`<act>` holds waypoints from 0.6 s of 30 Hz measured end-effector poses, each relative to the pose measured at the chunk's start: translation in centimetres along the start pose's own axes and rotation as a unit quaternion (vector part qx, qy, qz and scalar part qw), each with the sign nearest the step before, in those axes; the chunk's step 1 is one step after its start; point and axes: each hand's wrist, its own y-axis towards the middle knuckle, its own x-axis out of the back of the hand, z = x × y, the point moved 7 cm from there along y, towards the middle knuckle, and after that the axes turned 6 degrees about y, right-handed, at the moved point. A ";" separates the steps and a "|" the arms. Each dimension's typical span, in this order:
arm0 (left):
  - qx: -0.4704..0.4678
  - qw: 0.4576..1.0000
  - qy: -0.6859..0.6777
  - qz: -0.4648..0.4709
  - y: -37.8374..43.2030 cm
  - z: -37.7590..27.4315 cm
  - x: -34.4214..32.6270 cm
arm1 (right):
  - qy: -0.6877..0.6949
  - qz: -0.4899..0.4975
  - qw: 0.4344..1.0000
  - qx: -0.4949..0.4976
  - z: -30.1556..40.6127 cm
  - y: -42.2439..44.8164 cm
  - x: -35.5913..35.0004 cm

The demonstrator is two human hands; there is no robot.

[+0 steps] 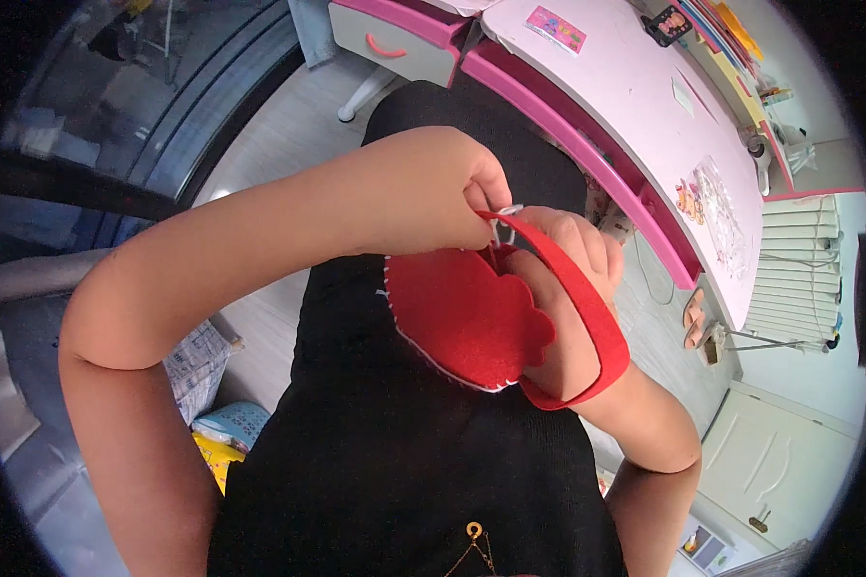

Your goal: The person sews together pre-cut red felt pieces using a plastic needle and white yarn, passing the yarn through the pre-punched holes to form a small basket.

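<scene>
A red felt pouch [462, 310] with a scalloped edge and white stitching along its rim is held up in front of my black top. Its red felt strap [606, 339] loops around my right hand [574, 252], which grips the pouch near its upper right side. My left hand [487, 191] is bent over the upper edge, fingers curled and pinching by the end of the strap. Between the two hands runs a white thread [506, 216], looped near the strap's end. The fingertips are partly hidden, so whether a needle is held cannot be told.
Beyond my lap stands a pink-edged desk [606, 72] with an open drawer [584, 137]. Clear plastic packaging [722, 216] and a card [556, 30] lie on it. Slippers [693, 317] are on the floor at right. A blue patterned container [234, 425] stands at left, near a fabric box [200, 364].
</scene>
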 end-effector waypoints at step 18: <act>-0.012 0.999 0.007 -0.051 -0.8 0.3 0.6 | -0.020 0.068 0.997 -0.017 0.4 -2.4 1.4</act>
